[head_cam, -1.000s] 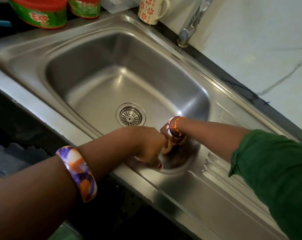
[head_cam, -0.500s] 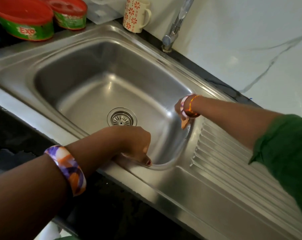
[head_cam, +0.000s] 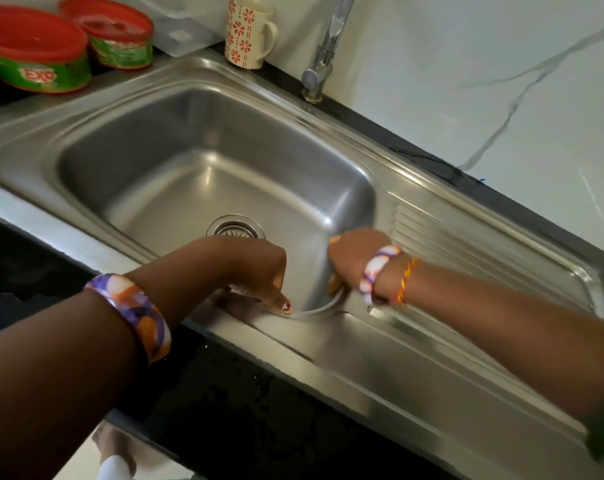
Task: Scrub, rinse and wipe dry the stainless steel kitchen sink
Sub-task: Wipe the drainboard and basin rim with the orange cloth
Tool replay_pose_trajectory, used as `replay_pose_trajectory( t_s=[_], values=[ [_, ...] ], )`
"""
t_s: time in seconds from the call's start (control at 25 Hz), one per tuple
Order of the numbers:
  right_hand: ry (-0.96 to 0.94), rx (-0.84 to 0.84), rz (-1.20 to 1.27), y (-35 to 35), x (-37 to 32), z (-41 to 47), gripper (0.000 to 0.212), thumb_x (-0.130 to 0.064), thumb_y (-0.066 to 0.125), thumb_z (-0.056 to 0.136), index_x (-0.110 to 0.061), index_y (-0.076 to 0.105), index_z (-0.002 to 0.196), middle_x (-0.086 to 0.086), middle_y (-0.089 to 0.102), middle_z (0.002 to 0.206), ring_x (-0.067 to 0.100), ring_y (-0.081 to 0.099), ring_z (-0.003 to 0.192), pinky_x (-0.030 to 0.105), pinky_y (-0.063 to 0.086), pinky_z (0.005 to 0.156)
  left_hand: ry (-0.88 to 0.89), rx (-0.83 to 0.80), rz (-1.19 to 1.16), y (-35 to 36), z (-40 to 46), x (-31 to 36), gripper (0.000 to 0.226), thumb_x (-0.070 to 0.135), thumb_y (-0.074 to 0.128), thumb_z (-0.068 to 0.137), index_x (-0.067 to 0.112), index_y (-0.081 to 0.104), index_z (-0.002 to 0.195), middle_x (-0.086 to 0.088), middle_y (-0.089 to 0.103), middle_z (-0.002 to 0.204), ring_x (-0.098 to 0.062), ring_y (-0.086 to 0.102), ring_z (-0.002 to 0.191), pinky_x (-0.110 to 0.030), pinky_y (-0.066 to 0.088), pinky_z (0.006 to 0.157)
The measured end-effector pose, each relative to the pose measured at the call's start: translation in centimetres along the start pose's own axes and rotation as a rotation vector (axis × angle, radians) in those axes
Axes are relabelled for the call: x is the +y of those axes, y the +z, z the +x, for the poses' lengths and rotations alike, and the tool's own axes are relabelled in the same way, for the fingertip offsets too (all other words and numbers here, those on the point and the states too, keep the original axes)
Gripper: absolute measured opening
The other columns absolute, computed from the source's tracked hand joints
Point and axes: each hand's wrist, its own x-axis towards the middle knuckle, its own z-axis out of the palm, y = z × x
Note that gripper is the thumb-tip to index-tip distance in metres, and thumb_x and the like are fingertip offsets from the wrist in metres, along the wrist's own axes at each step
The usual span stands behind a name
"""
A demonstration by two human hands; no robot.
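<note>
The left hand (head_cam: 255, 271) rests curled on the near rim of the sink (head_cam: 148, 109), thumb pointing along the edge, holding nothing. The right hand (head_cam: 354, 256) reaches over the basin's right wall, fingers clutching an orange scrubber (head_cam: 335, 284) against the steel.

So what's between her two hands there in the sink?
Only bare steel: the basin's near right corner separates the left hand from the right hand, seen from the head camera.
</note>
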Motion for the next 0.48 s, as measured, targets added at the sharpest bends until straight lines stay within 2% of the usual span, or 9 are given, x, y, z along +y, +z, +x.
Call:
replay_pose_trajectory(
  t_s=[0.04, 0.12, 0.16, 0.2, 0.24, 0.32, 0.4, 0.48],
  values=[
    [-0.022, -0.02, 0.003, 0.2, -1.1, -0.8, 0.018, -0.01, 0.065, 0.079, -0.009, 0.067, 0.097, 0.011, 0.069, 0.102, 0.03, 0.065, 0.1, 0.027, 0.05, 0.076, -0.02, -0.042, -0.008, -0.4, 0.0, 0.2, 0.045, 0.045, 0.059, 0.086, 0.016, 0.052, 0.053, 0.001, 0.048, 0.053, -0.02, 0.051, 0.059, -0.035, 0.051, 0.069],
    [-0.033, -0.071, 0.014, 0.2, -1.9, -1.3, 0.006, -0.006, 0.064, 0.077, -0.005, 0.067, 0.082, 0.009, 0.069, 0.072, 0.027, 0.066, 0.088, 0.025, 0.045, 0.064, -0.077, -0.128, -0.056, -1.1, 0.1, 0.5, 0.038, 0.043, 0.061, 0.086, 0.015, 0.057, 0.061, 0.001, 0.055, 0.06, -0.021, 0.057, 0.065, -0.037, 0.056, 0.069],
    [0.035, -0.057, 0.033, 0.1, -0.7, -0.2, 0.003, -0.005, 0.064, 0.076, -0.005, 0.067, 0.075, 0.005, 0.063, 0.057, 0.023, 0.065, 0.083, 0.025, 0.048, 0.063, -0.101, -0.159, -0.087, -1.3, 0.1, 0.7, 0.033, 0.042, 0.061, 0.087, 0.015, 0.059, 0.068, 0.001, 0.057, 0.065, -0.018, 0.059, 0.067, -0.035, 0.056, 0.068],
    [0.115, 0.008, 0.058, 0.2, 0.9, 0.9, 0.007, -0.007, 0.064, 0.078, -0.005, 0.066, 0.072, 0.005, 0.059, 0.055, 0.021, 0.065, 0.085, 0.026, 0.052, 0.069, -0.116, -0.179, -0.111, -1.5, 0.1, 0.9, 0.029, 0.041, 0.061, 0.087, 0.015, 0.06, 0.073, 0.002, 0.058, 0.067, -0.015, 0.059, 0.066, -0.034, 0.057, 0.067],
    [0.217, 0.058, 0.11, -0.1, 2.6, 1.9, 0.015, -0.009, 0.061, 0.083, -0.006, 0.06, 0.068, 0.009, 0.053, 0.06, 0.023, 0.065, 0.094, 0.025, 0.052, 0.074, -0.129, -0.195, -0.123, -1.5, 0.1, 1.0, 0.028, 0.04, 0.061, 0.087, 0.015, 0.061, 0.077, 0.003, 0.058, 0.068, -0.01, 0.058, 0.064, -0.033, 0.057, 0.066],
    [0.314, 0.116, 0.239, 0.3, 4.6, 2.5, 0.037, -0.009, 0.055, 0.09, -0.014, 0.036, 0.058, 0.004, 0.038, 0.063, 0.029, 0.061, 0.108, 0.02, 0.043, 0.067, -0.147, -0.22, -0.118, -1.6, 0.3, 1.1, 0.027, 0.04, 0.062, 0.087, 0.013, 0.064, 0.086, 0.004, 0.059, 0.07, -0.005, 0.057, 0.061, -0.031, 0.058, 0.066],
    [0.22, 0.082, 0.238, 0.7, 2.7, 1.7, 0.044, -0.009, 0.058, 0.088, -0.021, 0.028, 0.058, 0.001, 0.05, 0.072, 0.027, 0.061, 0.107, 0.019, 0.037, 0.063, -0.158, -0.253, -0.122, -1.8, 0.7, 1.1, 0.029, 0.039, 0.063, 0.086, 0.012, 0.066, 0.095, 0.004, 0.061, 0.073, -0.003, 0.058, 0.062, -0.03, 0.058, 0.066],
    [0.113, -0.004, 0.151, 1.4, -0.6, 1.0, 0.046, -0.013, 0.061, 0.087, -0.023, 0.027, 0.058, 0.003, 0.058, 0.082, 0.021, 0.06, 0.1, 0.02, 0.035, 0.07, -0.15, -0.305, -0.176, -2.1, 0.9, 0.6, 0.03, 0.035, 0.065, 0.085, 0.01, 0.067, 0.101, 0.003, 0.063, 0.076, -0.006, 0.061, 0.069, -0.028, 0.058, 0.065]
  ],
)
